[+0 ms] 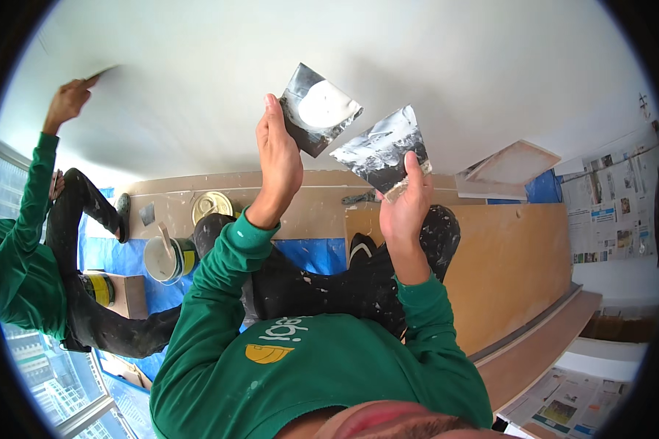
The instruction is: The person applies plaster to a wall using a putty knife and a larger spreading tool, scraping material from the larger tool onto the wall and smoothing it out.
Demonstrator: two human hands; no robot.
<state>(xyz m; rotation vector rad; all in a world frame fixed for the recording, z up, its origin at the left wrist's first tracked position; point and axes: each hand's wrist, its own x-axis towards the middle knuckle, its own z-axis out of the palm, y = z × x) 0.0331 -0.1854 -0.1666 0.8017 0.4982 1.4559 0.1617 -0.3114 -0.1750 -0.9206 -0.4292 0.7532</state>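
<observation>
both grips full, close together before the white wall (483,66)

in the head view, there you were, both forearms up, and the action was right in the middle! your left hand (278,157) was closed on the left plate (298,128), gripping it by its near side, with the plate's face toward you. a thick, smooth dollop of white paste (324,104) sat on that face, reaching one edge. your right hand (406,208) had firm hold of the right plate (381,174), thumb laid over its face, the other fingers mostly hidden behind. streaky white smears covered its upper part, and crumbly residue clung by the thumb. the two plates tilted toward each other, near but apart, above your knees.

off to your left, a co-worker (22,249) in green held a thin flat tool (102,72) up at the wall. between you stood a bucket (154,262) with a handle (167,238) poking out, and behind it a round golden lid (212,206) lay by your knee. blue sheeting (315,252) spread below, a wooden board (505,263) ran along your right, and newspaper (608,208) covered the far right side.
</observation>
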